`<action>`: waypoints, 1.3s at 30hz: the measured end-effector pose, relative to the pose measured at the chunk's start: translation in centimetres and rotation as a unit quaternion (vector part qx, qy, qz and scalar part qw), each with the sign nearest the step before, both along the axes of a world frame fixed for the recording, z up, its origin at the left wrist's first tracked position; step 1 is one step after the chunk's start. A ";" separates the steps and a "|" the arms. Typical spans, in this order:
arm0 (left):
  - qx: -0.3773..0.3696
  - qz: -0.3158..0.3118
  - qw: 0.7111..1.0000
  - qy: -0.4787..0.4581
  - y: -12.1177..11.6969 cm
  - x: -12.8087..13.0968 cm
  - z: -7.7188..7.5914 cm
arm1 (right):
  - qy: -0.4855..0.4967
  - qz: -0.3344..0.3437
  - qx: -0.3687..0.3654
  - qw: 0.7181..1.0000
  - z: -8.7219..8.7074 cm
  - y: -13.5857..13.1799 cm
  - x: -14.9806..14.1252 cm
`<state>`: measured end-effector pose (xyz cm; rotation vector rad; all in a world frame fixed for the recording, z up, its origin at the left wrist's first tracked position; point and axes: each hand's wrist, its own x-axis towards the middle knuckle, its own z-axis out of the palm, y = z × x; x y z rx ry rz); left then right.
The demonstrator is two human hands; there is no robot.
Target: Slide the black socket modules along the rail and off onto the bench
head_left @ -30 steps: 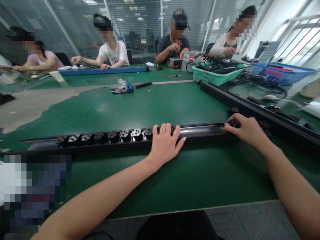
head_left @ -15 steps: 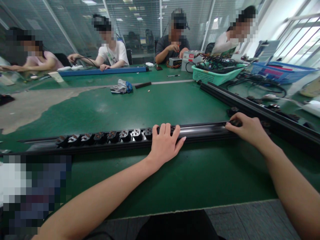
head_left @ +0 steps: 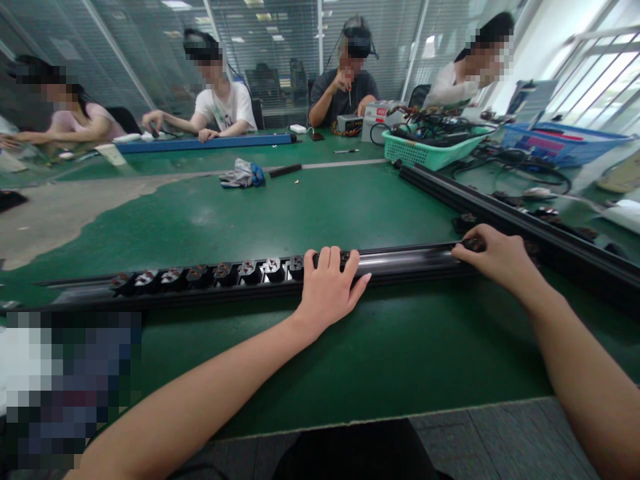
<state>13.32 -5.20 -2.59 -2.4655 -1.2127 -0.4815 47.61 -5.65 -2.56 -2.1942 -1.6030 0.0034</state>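
A long black rail [head_left: 400, 265] lies across the green table in front of me, with a row of several socket modules [head_left: 200, 274] seated in its left half. My left hand [head_left: 327, 291] rests on the rail at the right end of that row, fingers curled over a module. My right hand [head_left: 495, 256] is at the rail's right end, its fingertips pinched on a small black socket module [head_left: 470, 244] there.
A second long black rail [head_left: 510, 217] runs diagonally at the right with loose parts beside it. A green basket [head_left: 425, 155] of cables and a blue tray [head_left: 560, 143] stand at the back right. Gloves [head_left: 243, 175] lie mid-table. Several people work along the far edge.
My hands have hardly moved; the right hand has shifted slightly along the rail's end. The people at the far side have changed posture.
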 end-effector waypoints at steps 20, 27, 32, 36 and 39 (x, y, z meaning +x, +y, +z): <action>0.003 -0.002 1.000 0.001 0.0 0.0 0.0 | -0.039 -0.041 0.000 0.998 -1.0 0.3 1.6; 0.004 0.001 1.000 0.000 -0.1 0.0 0.0 | -0.025 -0.053 -0.005 0.998 -0.9 0.3 1.4; 0.003 0.002 1.000 0.000 -0.1 0.0 0.0 | -0.030 -0.071 -0.019 0.997 -0.9 0.4 1.6; 0.002 0.002 1.000 0.002 -0.1 0.0 0.0 | -0.040 -0.080 -0.027 0.996 -1.0 0.4 2.0; 0.001 0.000 1.000 0.001 -0.1 0.0 0.1 | -0.048 -0.085 -0.031 0.995 -1.0 0.3 2.3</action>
